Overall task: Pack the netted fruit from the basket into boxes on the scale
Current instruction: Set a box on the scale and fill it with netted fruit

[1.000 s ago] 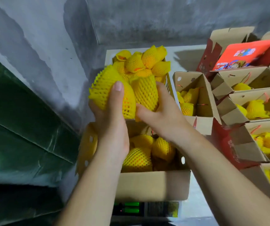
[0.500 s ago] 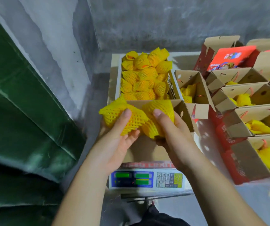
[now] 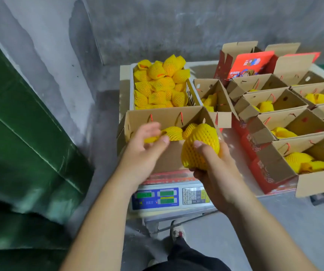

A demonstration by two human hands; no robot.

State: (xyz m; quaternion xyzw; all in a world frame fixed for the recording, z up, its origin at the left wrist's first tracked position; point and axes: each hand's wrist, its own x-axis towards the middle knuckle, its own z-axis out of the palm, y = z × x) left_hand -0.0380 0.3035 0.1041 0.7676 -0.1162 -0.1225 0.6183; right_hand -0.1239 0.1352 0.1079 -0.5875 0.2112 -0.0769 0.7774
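You're partway: your right hand (image 3: pixel 214 173) grips a netted fruit (image 3: pixel 201 147) above the box on the scale (image 3: pixel 169 151), your blurred left hand (image 3: pixel 145 151) lets another drop in, and the basket (image 3: pixel 160 85) beyond both stays heaped.

The scale (image 3: pixel 174 198) keypad shows digits 1 to 9 and 0.

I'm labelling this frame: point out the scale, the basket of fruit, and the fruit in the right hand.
scale (image 3: pixel 155 198): head view, blue display panel.
basket (image 3: pixel 190 94): head view, right wall.
netted fruit (image 3: pixel 202 141): head view, net's middle.
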